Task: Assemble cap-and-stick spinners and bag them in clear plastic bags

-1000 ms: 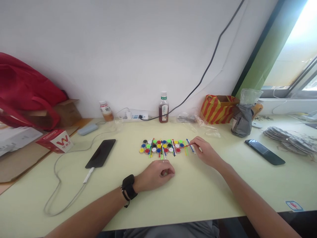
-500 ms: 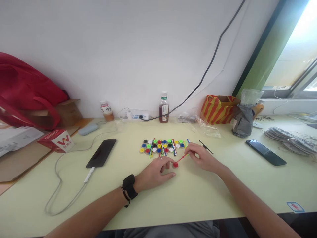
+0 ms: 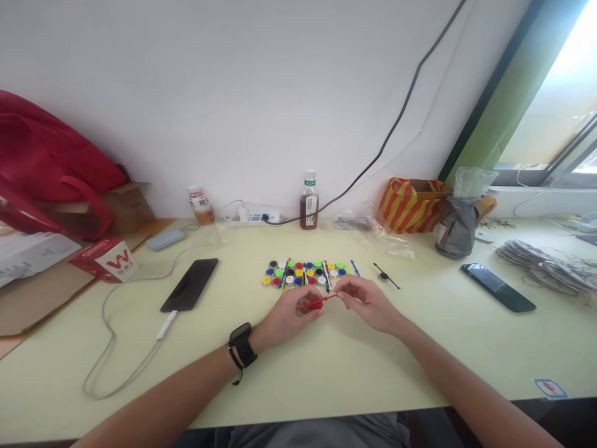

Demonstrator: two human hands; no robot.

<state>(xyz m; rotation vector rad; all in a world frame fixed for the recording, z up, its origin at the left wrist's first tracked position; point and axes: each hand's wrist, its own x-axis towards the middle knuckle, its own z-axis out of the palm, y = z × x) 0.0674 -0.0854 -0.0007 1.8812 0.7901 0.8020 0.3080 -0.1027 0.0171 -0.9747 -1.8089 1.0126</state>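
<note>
My left hand (image 3: 291,314), wearing a black watch (image 3: 241,345) on its wrist, has its fingers curled round a small red disc (image 3: 318,305). A thin red arrow-shaped stick (image 3: 330,297) lies across this disc. My right hand (image 3: 370,303) pinches the stick's right end between thumb and fingertips. Just beyond both hands, several round coloured discs (image 3: 298,272) sit in rows, with bundles of thin coloured sticks (image 3: 306,274) between them. Past my right hand lies a black arrow on a round base (image 3: 384,276).
A phone (image 3: 190,285) with a white charging cable lies at left, another phone (image 3: 498,287) at right. Along the wall stand two bottles (image 3: 309,205), a power strip (image 3: 256,216), and a striped bag (image 3: 410,205). Grey stacked pieces (image 3: 536,264) lie far right.
My left fingers have closed round the red disc. My right hand has moved left and lowered the red stick from a slant to nearly flat over the disc.
</note>
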